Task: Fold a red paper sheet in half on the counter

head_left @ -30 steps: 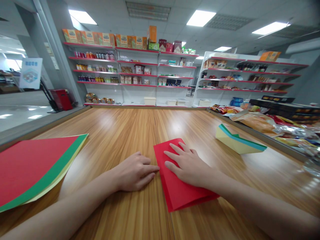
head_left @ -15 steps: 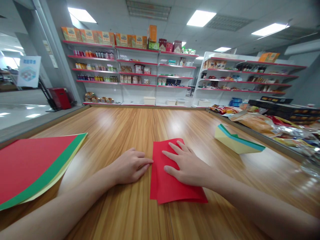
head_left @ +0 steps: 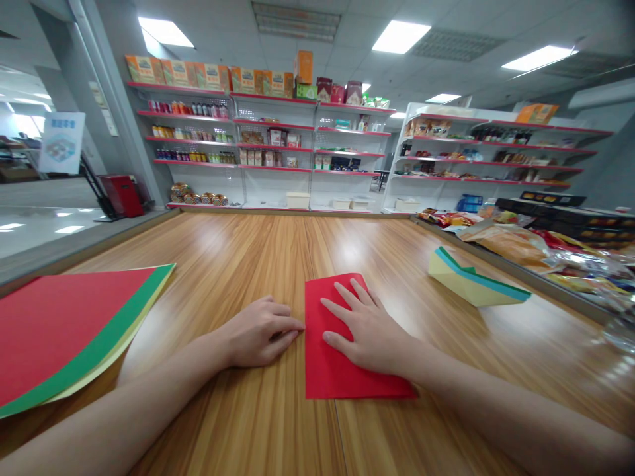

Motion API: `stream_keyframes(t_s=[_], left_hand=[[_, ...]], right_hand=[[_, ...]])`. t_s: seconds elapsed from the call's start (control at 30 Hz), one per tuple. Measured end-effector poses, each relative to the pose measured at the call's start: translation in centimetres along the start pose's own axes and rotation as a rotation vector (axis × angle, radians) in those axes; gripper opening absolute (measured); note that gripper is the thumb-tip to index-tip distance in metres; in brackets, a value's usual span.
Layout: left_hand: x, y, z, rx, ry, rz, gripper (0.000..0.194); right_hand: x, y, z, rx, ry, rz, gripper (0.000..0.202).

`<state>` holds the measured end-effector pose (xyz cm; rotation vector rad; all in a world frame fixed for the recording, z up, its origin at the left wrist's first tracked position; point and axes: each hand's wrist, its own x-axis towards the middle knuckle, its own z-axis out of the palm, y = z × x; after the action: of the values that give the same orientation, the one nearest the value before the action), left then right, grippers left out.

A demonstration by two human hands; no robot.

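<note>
A folded red paper (head_left: 327, 370) lies on the wooden table (head_left: 258, 423), its left edges lined up. My right hand (head_left: 364, 324) rests flat on it with fingers spread, covering its right part. At the paper's left edge is my left hand (head_left: 262, 330), its thumb and forefinger close together at the edge; whether they pinch the paper is too small to tell. A stack of coloured sheets (head_left: 64, 324), red on top with green and pale yellow beneath, lies at the left. On the right stands a folded paper boat (head_left: 473, 284) in yellow, blue and green.
Packaged snacks (head_left: 510, 241) and dark boxes (head_left: 560, 211) are piled beyond the table's right edge. Shelves of goods (head_left: 275, 145) stand behind the table. A sign (head_left: 62, 142) and a red box (head_left: 122, 195) are at the far left.
The red paper's layers, offset at the left and bottom before, now line up along the left edge. Both hands stay in nearly the same place.
</note>
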<state>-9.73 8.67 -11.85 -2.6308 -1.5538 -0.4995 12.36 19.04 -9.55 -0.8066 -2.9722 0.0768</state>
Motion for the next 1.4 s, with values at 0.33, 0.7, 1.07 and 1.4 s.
stream_keyframes(t_s=[0.33, 0.7, 1.07, 1.4], left_hand=[[0.10, 0.12, 0.03, 0.006, -0.017, -0.022, 0.027], [0.11, 0.43, -0.22, -0.007, 0.009, -0.022, 0.025], [0.02, 0.38, -0.17, -0.034, 0.060, 0.020, 0.023], [0.00, 0.21, -0.17, -0.007, 0.021, -0.012, 0.025]], right_hand=[[-0.11, 0.38, 0.17, -0.006, 0.018, -0.061, 0.066], [-0.06, 0.51, 0.31, 0.012, 0.006, -0.081, 0.066], [-0.42, -0.03, -0.21, 0.024, -0.033, -0.121, 0.066], [-0.43, -0.06, -0.26, 0.023, -0.042, -0.129, 0.065]])
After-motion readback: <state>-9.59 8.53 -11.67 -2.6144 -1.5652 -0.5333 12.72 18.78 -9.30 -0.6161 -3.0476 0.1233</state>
